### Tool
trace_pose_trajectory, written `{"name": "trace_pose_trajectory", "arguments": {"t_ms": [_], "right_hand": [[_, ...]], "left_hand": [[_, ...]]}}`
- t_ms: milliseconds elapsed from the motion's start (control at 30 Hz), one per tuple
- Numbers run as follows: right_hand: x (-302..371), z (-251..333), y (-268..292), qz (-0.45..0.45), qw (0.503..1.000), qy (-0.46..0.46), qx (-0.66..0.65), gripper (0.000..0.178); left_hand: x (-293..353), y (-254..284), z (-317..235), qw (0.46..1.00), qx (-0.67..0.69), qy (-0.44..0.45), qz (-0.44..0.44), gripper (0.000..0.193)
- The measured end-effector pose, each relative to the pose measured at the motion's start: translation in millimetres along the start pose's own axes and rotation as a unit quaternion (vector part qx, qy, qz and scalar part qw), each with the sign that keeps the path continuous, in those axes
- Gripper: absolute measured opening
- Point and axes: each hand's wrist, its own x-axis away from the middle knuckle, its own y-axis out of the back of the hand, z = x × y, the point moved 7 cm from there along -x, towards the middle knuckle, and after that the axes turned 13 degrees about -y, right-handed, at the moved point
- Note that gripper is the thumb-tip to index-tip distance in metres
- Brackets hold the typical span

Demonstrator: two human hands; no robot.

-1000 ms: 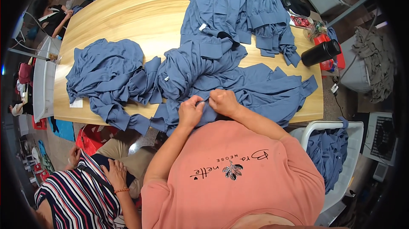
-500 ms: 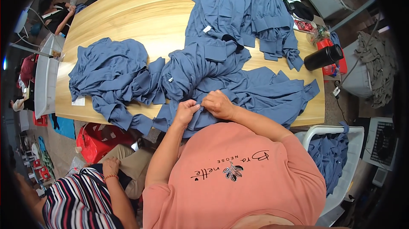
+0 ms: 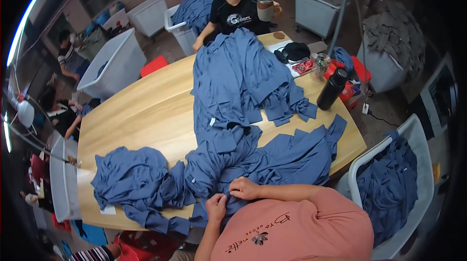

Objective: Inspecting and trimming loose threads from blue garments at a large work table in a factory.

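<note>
Close to my body at the table's near edge, a crumpled blue shirt lies spread with one sleeve reaching right. My left hand is closed, pinching its fabric. Just to the right, my right hand is closed on the same shirt, its fingers curled. The two hands are a little apart, and the bit of cloth at their fingertips is too small to make out. Bunched blue cloth with a small white label lies just beyond my hands. To the left sits another heap of blue garments.
A wooden table carries a long blue garment pile toward the far side. At right stand a black bottle and a clear jar. A white bin with blue garments is beside me. Across the table, a person holds a cup.
My view has tilted upward, so the table's far side and the person with the cup now show. My hands sit lower in the picture, still at the shirt.
</note>
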Motion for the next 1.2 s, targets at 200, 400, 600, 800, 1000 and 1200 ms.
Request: {"name": "trace_pose_trajectory", "arguments": {"t_ms": [200,400,600,800,1000,1200], "right_hand": [[12.3,33.0,1.3,-0.015,0.992,0.127,0.006,0.033],[11.9,32.4,-2.1,0.008,0.993,0.119,-0.018,0.017],[20.1,38.5,-10.7,-0.007,0.966,0.216,0.144,0.013],[31.2,48.3,-3.6,-0.035,0.952,0.266,0.149,0.016],[32.8,39.8,2.0,-0.047,0.961,0.221,0.161,0.007],[31.0,35.2,-8.2,-0.016,0.955,0.226,0.192,0.015]], "left_hand": [[10.3,-14.4,24.1,0.844,0.454,0.277,-0.067,0.007],[19.2,-3.8,9.5,0.892,0.368,0.26,-0.039,0.008],[1.4,2.0,-0.9,0.988,-0.148,-0.016,0.026,0.013],[-16.0,-25.1,10.5,0.978,-0.068,-0.079,0.18,0.022],[-8.2,-17.8,13.5,0.981,0.119,0.064,0.142,0.007],[0.7,-12.7,24.3,0.963,0.215,0.138,0.081,0.012]]}}
